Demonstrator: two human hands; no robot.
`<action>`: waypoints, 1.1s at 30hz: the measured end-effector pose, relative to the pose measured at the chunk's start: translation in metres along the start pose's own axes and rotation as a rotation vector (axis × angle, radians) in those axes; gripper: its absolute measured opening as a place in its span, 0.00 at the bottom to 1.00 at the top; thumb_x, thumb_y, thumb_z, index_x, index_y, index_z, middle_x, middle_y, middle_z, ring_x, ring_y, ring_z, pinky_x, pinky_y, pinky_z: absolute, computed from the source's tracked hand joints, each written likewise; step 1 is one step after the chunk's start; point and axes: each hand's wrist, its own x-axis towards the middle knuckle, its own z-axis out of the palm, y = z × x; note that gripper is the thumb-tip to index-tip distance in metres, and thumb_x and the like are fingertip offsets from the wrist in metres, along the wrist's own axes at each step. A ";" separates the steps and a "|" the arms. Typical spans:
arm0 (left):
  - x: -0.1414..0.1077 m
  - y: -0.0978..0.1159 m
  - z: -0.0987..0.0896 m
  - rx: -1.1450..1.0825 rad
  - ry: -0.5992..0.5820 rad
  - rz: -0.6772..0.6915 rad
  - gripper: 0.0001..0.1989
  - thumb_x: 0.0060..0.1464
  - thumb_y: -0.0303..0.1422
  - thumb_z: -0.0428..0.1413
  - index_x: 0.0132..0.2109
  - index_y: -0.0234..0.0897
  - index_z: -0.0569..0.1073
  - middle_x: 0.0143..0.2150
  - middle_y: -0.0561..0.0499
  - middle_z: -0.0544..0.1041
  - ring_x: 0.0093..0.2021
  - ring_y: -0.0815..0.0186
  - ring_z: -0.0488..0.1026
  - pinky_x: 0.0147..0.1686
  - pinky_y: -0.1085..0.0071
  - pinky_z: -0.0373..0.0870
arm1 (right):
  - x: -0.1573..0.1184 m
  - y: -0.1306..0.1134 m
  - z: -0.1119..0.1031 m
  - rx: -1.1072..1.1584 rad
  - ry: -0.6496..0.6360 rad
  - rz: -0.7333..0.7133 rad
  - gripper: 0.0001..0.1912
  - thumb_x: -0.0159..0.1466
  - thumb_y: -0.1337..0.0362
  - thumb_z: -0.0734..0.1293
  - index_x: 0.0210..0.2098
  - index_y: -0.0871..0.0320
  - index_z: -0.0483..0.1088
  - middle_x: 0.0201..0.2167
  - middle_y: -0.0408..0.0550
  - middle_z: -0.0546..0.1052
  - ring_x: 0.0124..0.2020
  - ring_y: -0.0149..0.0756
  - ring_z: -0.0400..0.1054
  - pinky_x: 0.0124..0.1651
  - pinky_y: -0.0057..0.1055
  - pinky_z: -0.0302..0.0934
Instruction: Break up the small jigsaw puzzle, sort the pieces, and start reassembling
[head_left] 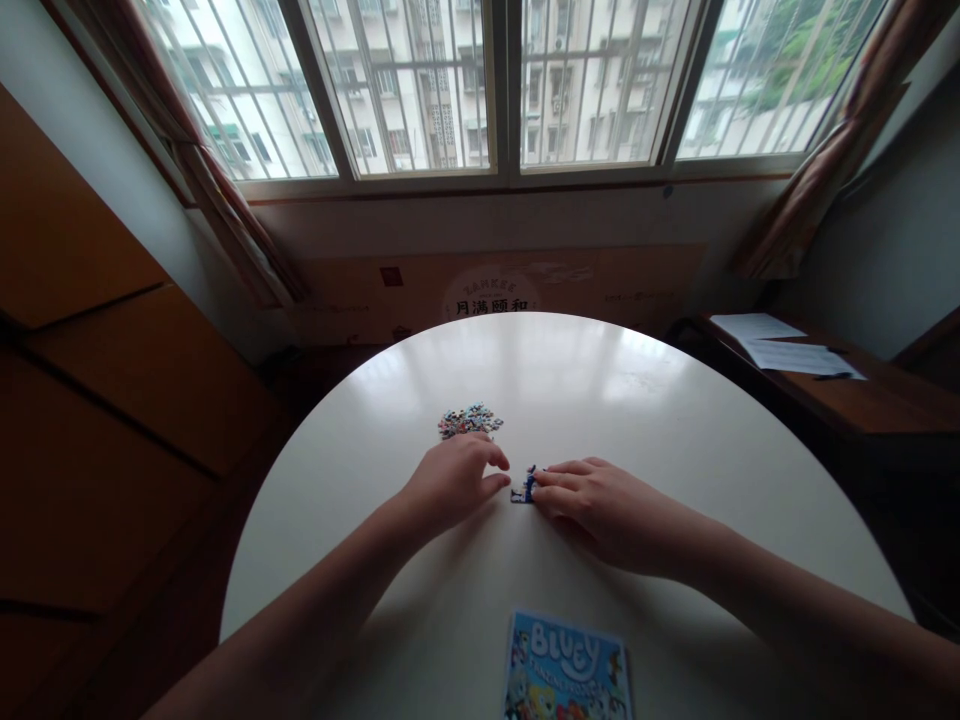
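Jigsaw section (518, 495), small w/ dark blue & pale bits, lay flat nr the middle of the round white table (322, 480), partly covered by fingers. R hand (600, 505) was palm-down, fingers stretched & fairly close together, tips on the section's right part; couldn't tell if it pinched anything, as its underside was hidden. L hand (457, 475) was just left of the section, half open, thumb & forefinger curved w/ a gap btwn; nothing visible in that gap, rest of grip hidden. Just beyond L hand: loose pile of jigsaw pieces (469, 418), mixed colours. Nearer the wearer, well apart from the section, lay a blue Bluey box (568, 668), cut off by the bottom edge of view. Farther out, R side: brown desk (892, 405) w/ papers (802, 357) & a pen (834, 376). L side: wooden cabinet (112, 400). Bkgd: barred window (585, 80) btwn drawn-back curtains (225, 200).
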 end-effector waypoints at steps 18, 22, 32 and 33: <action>-0.003 0.018 0.011 -0.032 -0.085 -0.034 0.07 0.51 0.32 0.59 0.38 0.40 0.81 0.41 0.49 0.80 0.42 0.58 0.76 0.44 0.64 0.69 | 0.001 0.001 -0.003 -0.006 -0.025 -0.026 0.13 0.71 0.67 0.61 0.51 0.53 0.74 0.53 0.47 0.77 0.54 0.39 0.71 0.60 0.42 0.61; -0.004 0.018 0.009 -0.055 -0.098 -0.032 0.07 0.51 0.32 0.60 0.38 0.41 0.80 0.40 0.50 0.80 0.42 0.58 0.76 0.43 0.64 0.68 | 0.002 0.002 -0.002 0.004 -0.006 -0.036 0.13 0.71 0.67 0.61 0.50 0.53 0.74 0.51 0.47 0.78 0.53 0.38 0.72 0.59 0.42 0.62; -0.002 0.008 0.011 -0.008 -0.068 0.204 0.06 0.55 0.27 0.59 0.40 0.39 0.77 0.40 0.52 0.81 0.39 0.62 0.76 0.40 0.67 0.68 | 0.000 0.003 0.000 0.006 0.026 -0.037 0.15 0.71 0.67 0.62 0.53 0.50 0.73 0.52 0.46 0.78 0.54 0.40 0.71 0.60 0.45 0.62; -0.002 0.007 0.011 0.009 -0.067 0.240 0.06 0.56 0.27 0.59 0.41 0.40 0.77 0.41 0.52 0.81 0.39 0.62 0.76 0.39 0.68 0.68 | 0.001 0.003 0.000 0.007 0.027 -0.036 0.15 0.71 0.67 0.62 0.54 0.50 0.73 0.52 0.46 0.78 0.54 0.40 0.71 0.60 0.45 0.62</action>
